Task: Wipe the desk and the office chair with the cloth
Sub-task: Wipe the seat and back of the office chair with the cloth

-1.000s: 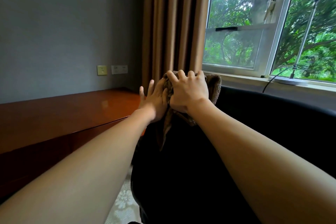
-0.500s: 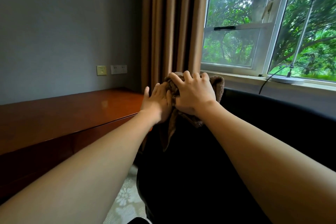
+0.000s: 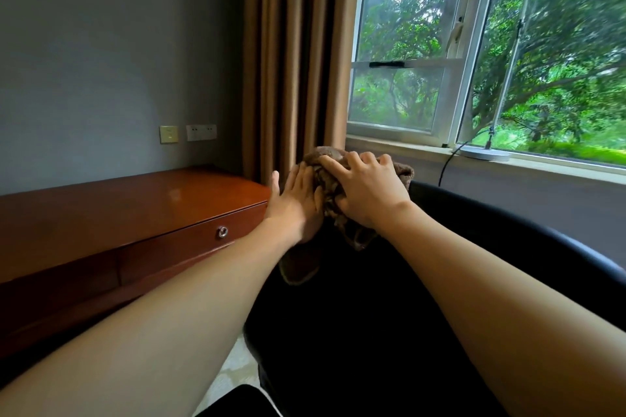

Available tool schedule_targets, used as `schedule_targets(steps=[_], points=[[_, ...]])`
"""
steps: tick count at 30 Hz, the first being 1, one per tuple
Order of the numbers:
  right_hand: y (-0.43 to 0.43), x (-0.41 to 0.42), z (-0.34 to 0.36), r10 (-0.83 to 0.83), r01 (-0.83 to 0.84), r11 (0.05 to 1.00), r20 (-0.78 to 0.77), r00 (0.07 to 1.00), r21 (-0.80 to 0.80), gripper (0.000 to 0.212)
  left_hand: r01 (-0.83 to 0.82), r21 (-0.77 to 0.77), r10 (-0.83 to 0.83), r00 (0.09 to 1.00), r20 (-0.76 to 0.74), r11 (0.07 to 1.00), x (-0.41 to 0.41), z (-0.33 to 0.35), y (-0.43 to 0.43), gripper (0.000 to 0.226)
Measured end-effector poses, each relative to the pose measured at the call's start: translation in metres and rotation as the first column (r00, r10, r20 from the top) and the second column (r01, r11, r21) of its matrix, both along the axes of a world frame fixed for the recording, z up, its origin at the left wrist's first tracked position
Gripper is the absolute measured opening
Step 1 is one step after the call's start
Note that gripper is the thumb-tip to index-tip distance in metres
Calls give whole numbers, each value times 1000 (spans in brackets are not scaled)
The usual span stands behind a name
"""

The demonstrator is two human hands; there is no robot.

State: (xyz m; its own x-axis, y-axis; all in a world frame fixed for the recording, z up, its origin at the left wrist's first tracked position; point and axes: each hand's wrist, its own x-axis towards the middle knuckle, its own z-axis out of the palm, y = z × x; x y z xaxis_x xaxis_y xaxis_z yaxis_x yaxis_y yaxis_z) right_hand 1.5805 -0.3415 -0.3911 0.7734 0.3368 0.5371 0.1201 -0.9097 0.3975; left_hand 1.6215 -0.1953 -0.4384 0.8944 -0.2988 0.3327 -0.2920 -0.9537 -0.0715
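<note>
A brown cloth (image 3: 325, 179) is bunched over the top left corner of the black office chair (image 3: 372, 298). My right hand (image 3: 367, 191) lies on top of the cloth with its fingers curled into it. My left hand (image 3: 294, 203) presses flat against the cloth's left side, fingers straight and together, thumb up. A flap of cloth hangs down the chair below my left wrist. The reddish wooden desk (image 3: 118, 206) stretches to the left of the chair, with a drawer lock (image 3: 222, 232) on its front.
Brown curtains (image 3: 291, 54) hang behind the chair. A window (image 3: 474, 44) fills the right, with a white lamp base (image 3: 484, 154) and its black cord on the sill. Wall sockets (image 3: 188, 133) sit above the desk. Pale patterned floor (image 3: 230, 372) shows below the chair.
The view has dropped and swung a little, so the desk's drawer front shows now. Both hands have shifted the cloth slightly along the chair's top edge; my left hand has flattened.
</note>
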Motion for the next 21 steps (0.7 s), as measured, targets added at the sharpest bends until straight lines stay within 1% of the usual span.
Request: schedule_targets(steps=[5, 11, 21], points=[[-22, -29, 0, -21, 21, 1000, 14, 1000, 1, 73, 19, -153, -28, 998, -57, 988, -26, 5, -23, 60], [-56, -80, -3, -24, 24, 1000, 15, 1000, 7, 71, 64, -148, -80, 991, -108, 987, -90, 18, -54, 59], [-104, -153, -5, -18, 17, 999, 33, 999, 33, 73, 150, -205, -166, 984, -61, 967, -153, 11, -92, 61]])
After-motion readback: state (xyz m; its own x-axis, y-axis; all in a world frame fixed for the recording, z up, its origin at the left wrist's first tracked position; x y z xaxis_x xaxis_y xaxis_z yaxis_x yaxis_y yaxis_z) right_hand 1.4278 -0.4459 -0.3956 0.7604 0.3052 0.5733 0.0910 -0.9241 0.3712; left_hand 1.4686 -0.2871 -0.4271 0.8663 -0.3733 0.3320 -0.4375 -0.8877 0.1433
